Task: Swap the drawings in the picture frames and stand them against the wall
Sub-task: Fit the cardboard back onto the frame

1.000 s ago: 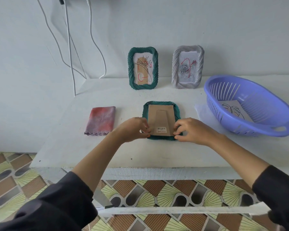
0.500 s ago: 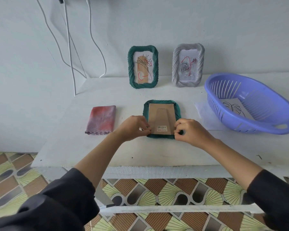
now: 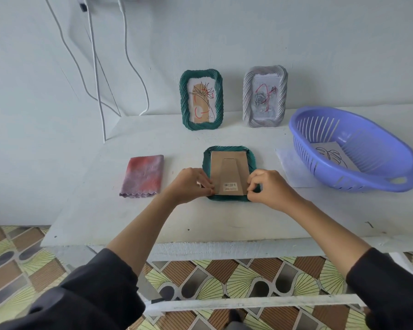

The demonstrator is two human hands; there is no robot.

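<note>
A green frame (image 3: 228, 150) lies face down in the middle of the white table (image 3: 153, 215), its brown cardboard back (image 3: 229, 172) with a folded stand facing up. My left hand (image 3: 191, 185) pinches the back's lower left corner. My right hand (image 3: 270, 186) pinches its lower right corner. A second green frame (image 3: 201, 100) with a flower drawing stands against the wall. To its right a grey frame (image 3: 264, 96) with a rose drawing stands against the wall too.
A purple plastic basket (image 3: 353, 148) at the right holds a sheet with a leaf drawing (image 3: 334, 156). White paper (image 3: 293, 167) lies beside it. A folded red-purple cloth (image 3: 143, 176) lies at the left. White cables (image 3: 93, 67) hang down the wall.
Both hands stay at the lower corners of the cardboard back, with fingers shifted slightly. The frame has not moved on the table.
</note>
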